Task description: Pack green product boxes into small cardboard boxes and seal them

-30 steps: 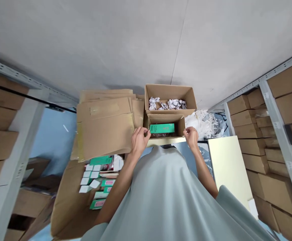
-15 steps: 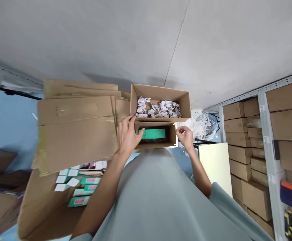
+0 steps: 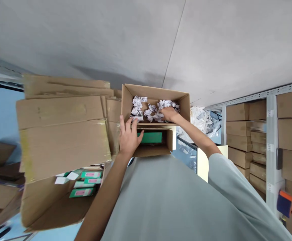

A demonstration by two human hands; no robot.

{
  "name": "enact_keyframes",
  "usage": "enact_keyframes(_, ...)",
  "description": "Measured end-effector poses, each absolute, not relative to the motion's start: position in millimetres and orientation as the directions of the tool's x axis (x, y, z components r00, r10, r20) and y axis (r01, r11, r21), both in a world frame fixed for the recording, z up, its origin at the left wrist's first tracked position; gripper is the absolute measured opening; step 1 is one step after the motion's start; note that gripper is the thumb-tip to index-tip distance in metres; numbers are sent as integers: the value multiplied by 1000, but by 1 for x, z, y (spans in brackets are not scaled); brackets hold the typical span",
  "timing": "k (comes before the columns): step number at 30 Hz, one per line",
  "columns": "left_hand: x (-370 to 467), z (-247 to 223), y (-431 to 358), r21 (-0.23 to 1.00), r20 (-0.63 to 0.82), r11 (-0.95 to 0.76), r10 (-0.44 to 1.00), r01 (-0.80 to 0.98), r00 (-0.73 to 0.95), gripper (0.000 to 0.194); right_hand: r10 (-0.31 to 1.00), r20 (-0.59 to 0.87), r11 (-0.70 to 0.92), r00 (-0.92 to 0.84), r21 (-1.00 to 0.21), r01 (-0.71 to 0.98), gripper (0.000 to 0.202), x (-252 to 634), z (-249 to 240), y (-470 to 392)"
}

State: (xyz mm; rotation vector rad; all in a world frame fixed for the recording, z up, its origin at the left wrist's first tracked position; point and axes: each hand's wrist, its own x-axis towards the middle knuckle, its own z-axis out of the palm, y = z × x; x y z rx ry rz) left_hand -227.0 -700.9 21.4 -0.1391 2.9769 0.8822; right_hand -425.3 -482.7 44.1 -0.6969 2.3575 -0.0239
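My left hand (image 3: 129, 139) is open with its fingers spread, lying against the near left corner of an open cardboard box (image 3: 156, 91) and over the left end of a smaller one. My right hand (image 3: 169, 113) is down inside the larger box, fingers together and closed on crumpled paper (image 3: 158, 117); its fingertips are hidden. Wads of this white printed paper lie at the left and right of that box. Nearer to me stands the smaller open cardboard box (image 3: 152, 152), with a flat green box (image 3: 151, 137) inside it.
Flattened cardboard sheets (image 3: 65, 140) are stacked at left, over a large carton (image 3: 45, 204) with green-and-pink packets (image 3: 82, 192). Shelves of brown boxes (image 3: 238, 132) stand at right. White shredded material (image 3: 200, 118) lies beyond the boxes' right side, and a wall rises behind.
My right hand has left the right end of the smaller box and reached into the paper in the larger one. My left hand stays at the left corner. The view has shifted slightly.
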Motion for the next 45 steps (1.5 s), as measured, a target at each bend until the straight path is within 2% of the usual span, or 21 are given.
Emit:
enact_keyframes(8, -222, 16, -704, 570, -29, 820, -54, -61, -998, 71, -527, -645, 802, -554, -163, -574, 31, -436, 4, -512)
enact_keyframes(13, -226, 19, -713, 570, -17, 821, -21, -27, -1000, 60, -537, -624, 800, -568, -162, -578, 36, -443, 25, -497)
enact_keyframes(15, -228, 21, -716, 566, -28, 824, -21, -33, -999, 54, -530, -570, 826, -629, -178, -535, 38, -441, 46, -484)
enact_keyframes(17, -228, 22, -718, 560, -38, 827, -34, -50, -999, 47, -503, -466, 863, -727, -238, -445, 40, -430, 72, -467)
enact_keyframes(21, -231, 23, -719, 553, -26, 830, -67, -70, -997, 37, -447, -258, 841, -856, -448, -304, 46, -380, 126, -436)
enact_keyframes(24, -233, 22, -719, 558, -11, 828, -59, -55, -998, 33, -473, -192, 762, -860, -578, -291, 47, -324, 152, -427)
enact_keyframes(26, -234, 23, -720, 560, -15, 827, -52, -51, -999, 33, -513, -208, 740, -833, -599, -306, 46, -290, 157, -432)
enact_keyframes(28, -235, 23, -721, 560, -24, 827, -49, -54, -998, 33, -530, -267, 772, -805, -544, -328, 44, -264, 153, -441)
enact_keyframes(32, -235, 25, -721, 565, -50, 822, -55, -74, -997, 35, -485, -397, 869, -779, -318, -379, 41, -242, 136, -462)
enact_keyframes(34, -234, 25, -720, 569, -55, 818, -61, -82, -997, 39, -463, -427, 886, -777, -247, -393, 43, -240, 130, -467)
enact_keyframes(40, -233, 23, -717, 605, -19, 792, -85, -79, -996, 46, -398, -375, 915, -837, -225, -334, 43, -263, 145, -455)
enact_keyframes(45, -232, 21, -716, 620, -13, 780, -97, -84, -995, 49, -347, -386, 937, -855, -116, -328, 39, -334, 147, -450)
